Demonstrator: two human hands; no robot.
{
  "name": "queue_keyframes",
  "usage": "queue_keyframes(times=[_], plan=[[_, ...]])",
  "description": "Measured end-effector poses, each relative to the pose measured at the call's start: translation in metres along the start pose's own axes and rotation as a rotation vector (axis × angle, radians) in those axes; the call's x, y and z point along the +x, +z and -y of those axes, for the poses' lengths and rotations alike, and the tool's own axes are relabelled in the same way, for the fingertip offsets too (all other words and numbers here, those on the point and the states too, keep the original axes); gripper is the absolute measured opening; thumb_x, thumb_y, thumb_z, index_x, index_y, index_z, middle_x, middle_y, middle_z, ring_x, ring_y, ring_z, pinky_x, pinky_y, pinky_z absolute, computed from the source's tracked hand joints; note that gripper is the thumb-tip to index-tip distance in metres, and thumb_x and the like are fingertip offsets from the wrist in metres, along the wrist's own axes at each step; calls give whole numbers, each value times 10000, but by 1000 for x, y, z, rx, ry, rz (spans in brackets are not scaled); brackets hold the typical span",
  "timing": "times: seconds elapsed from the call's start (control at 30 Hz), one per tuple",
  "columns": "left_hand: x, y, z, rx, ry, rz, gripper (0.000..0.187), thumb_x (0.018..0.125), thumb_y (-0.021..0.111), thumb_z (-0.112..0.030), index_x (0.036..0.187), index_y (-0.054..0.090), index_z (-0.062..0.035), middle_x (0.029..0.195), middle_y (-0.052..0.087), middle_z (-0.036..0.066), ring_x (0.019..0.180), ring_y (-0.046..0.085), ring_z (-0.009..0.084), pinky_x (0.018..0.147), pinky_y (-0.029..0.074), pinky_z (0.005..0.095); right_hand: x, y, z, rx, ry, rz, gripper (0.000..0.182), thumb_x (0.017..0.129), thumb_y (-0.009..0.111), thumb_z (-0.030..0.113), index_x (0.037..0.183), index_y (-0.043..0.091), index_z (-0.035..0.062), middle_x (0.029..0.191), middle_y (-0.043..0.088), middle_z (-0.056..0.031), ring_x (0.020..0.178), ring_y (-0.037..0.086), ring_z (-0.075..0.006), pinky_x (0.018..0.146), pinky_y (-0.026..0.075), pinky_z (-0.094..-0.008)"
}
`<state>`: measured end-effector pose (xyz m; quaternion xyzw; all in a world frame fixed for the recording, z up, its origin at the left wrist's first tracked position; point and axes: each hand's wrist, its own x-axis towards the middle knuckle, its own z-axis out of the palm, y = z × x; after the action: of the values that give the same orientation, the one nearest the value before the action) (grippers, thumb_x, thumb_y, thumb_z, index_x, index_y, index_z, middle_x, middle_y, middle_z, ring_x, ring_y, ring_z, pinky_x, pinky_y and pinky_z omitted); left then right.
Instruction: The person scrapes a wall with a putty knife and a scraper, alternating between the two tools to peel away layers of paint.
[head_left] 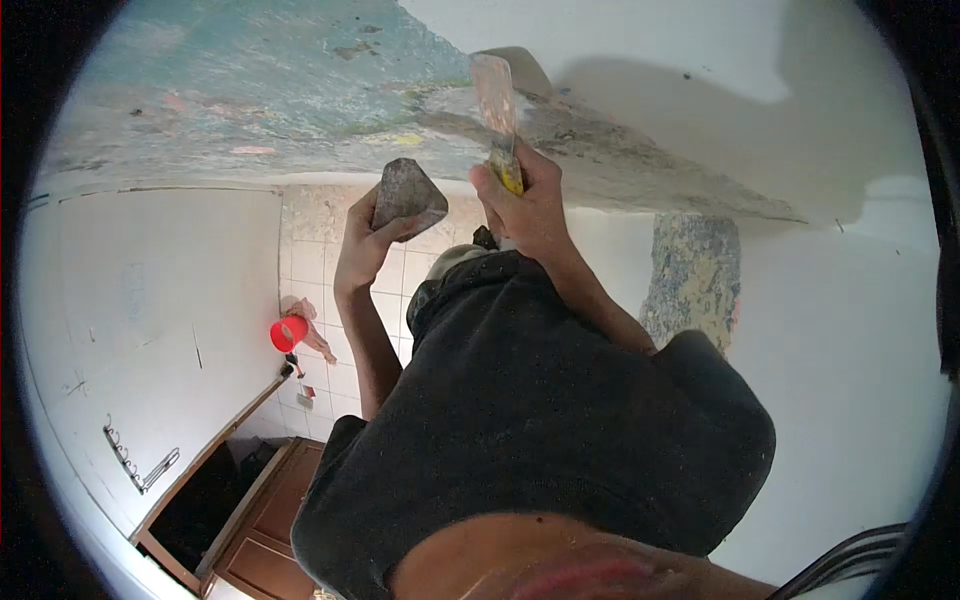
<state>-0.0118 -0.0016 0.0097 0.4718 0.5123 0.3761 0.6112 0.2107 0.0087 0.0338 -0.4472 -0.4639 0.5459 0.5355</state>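
My right hand (528, 205) is closed around the yellow handle of a putty knife (494, 95). Its smeared blade points up and overlaps the wall (290, 85), where worn teal paint and rough grey patches meet white. To the left, my left hand (365, 240) grips a flat, mottled grey piece (408, 195) with angled corners, thumb across its lower edge. I cannot tell what kind of thing this piece is. Both hands are in front of my body, a short gap apart, close to the wall's lower part.
A red bucket (288, 333) stands on the white tiled floor (345, 375), beside a crumpled pinkish cloth (318, 340). A brown wooden door (275, 525) is at lower left, near hooks (122, 455) on a white wall. Another bare patch (690, 275) marks the wall at right.
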Motion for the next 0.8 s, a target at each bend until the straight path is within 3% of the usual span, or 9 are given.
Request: queue_keyframes(times=[0.07,0.13,0.33,0.57,0.6,0.77,0.8], plan=[[2,-3,-1,33,24,-26,416,778,643,5,1188,582,41,1041,670,83,960,630,157,859,502,302,0,3,-6,-11,15,-20,403,906,657,93,1271,520,-8,650,483,30,508,415,-39,444,348,-216],[0,-3,-3,9,16,-37,414,776,644,6,1184,582,41,1042,668,83,954,628,156,858,501,304,-7,-1,-7,6,90,-39,595,868,696,100,1405,458,7,781,494,23,690,441,-56,609,415,-219],[1,2,2,16,-8,4,403,775,641,13,1173,585,37,1043,666,81,954,626,154,849,501,305,-2,-1,-7,-162,47,-61,604,858,690,91,1404,451,-5,820,537,11,738,467,-76,660,433,-230],[4,5,3,-39,3,31,395,779,633,19,1171,586,40,1056,667,83,969,627,150,854,502,303,-6,4,-8,-84,66,-85,616,853,718,109,1392,455,-30,885,588,-35,783,490,-72,699,447,-227],[7,3,-1,-24,8,28,399,778,633,20,1174,586,40,1057,667,84,971,628,150,856,502,303,-8,1,-9,-45,59,-76,615,854,720,111,1390,455,-34,882,586,-35,778,488,-70,694,446,-224],[13,3,0,-24,25,24,386,787,618,29,1172,587,40,1055,672,88,974,631,152,861,498,299,-2,0,-9,-14,-33,-28,228,922,660,124,1088,582,-12,589,481,39,433,399,-24,371,310,-218],[12,4,1,-23,17,18,382,790,615,30,1171,588,40,1055,673,89,974,632,152,862,497,298,-1,1,-12,-28,-47,-54,223,923,659,123,1083,582,-10,589,481,37,434,400,-25,371,310,-218]])
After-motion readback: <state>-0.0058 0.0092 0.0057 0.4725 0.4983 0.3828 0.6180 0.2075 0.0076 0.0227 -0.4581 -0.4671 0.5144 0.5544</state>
